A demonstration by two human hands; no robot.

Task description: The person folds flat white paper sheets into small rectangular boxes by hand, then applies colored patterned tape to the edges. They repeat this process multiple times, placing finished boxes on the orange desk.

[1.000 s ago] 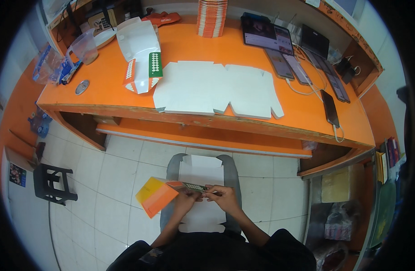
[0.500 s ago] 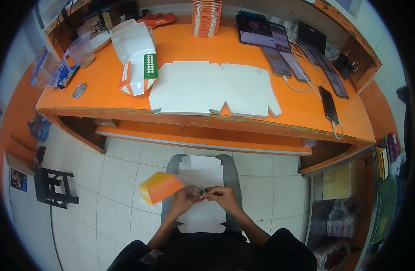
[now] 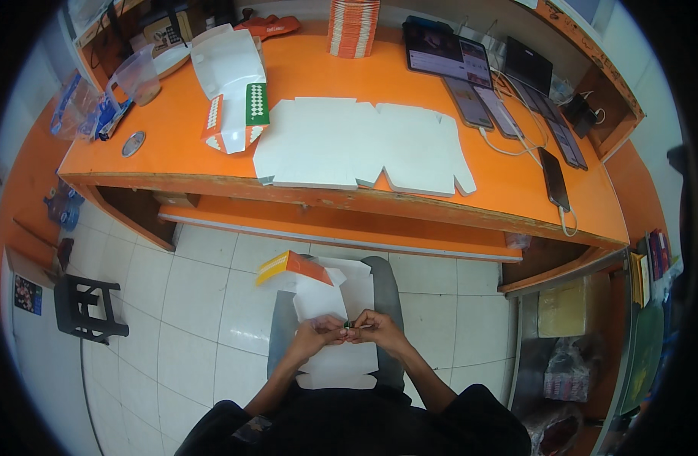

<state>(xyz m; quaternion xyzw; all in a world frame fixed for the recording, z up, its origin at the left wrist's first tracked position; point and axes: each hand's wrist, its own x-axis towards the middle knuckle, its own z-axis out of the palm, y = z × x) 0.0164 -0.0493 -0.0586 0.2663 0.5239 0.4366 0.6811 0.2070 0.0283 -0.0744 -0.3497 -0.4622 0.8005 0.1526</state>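
A partly folded cardboard box (image 3: 315, 296), white inside with an orange and yellow outer panel, stands up from my hands over a grey seat (image 3: 389, 292). My left hand (image 3: 315, 339) is closed on its near edge. Beside it, my right hand (image 3: 378, 333) pinches the same corner, and the two sets of fingertips meet at a small dark green bit. The fingers hide how the flaps sit there. Under the box, a flat white cardboard blank (image 3: 358, 361) lies on the seat.
On the orange desk (image 3: 303, 72) lie a stack of flat white blanks (image 3: 349, 144), an open folded box (image 3: 235, 114), a tall orange-and-white stack (image 3: 353, 29), a tablet (image 3: 448, 55) and several phones with cables. A black stool (image 3: 89, 310) stands at left.
The box has swung from the left toward the middle, so its white inner side now shows above my hands. Both hands still pinch at nearly the same place.
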